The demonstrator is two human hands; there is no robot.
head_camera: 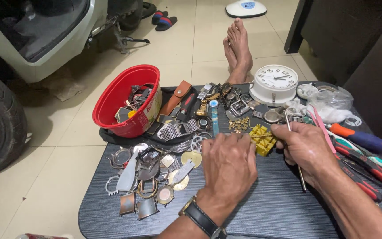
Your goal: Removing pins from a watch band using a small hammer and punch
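- The left hand (228,163), a black-strapped wristwatch (202,217) on its wrist, lies palm down at the centre of the frame on the dark wood-grain tabletop (270,208). Its fingers are together and curled forward toward the small yellow plastic block with slots (263,139), apparently to steady it; whether they pinch anything beneath I cannot tell.
- The right hand (305,148), right of centre, is closed on a thin metal rod-like tool (294,152), held like a pen. The rod runs from above the knuckles down past the heel of the hand, and the fingertips touch the right side of the yellow block, which would keep the tool close to it.
- The yellow block sits just above the middle of the frame, between the two hands.
- Crowding it: a scatter of small brass-coloured links (238,124) just to its upper left, watch cases and metal backs (147,177) at lower left, and watch bands and bodies (200,115) above.
- A red plastic bowl of parts (124,99) stands at upper left, and a white round clock (274,83) at upper right.
- Red-handled pliers and screwdrivers (363,163) lie along the right edge, close beside the right forearm.
- Bare feet (238,46) rest on the tiled floor beyond the table.
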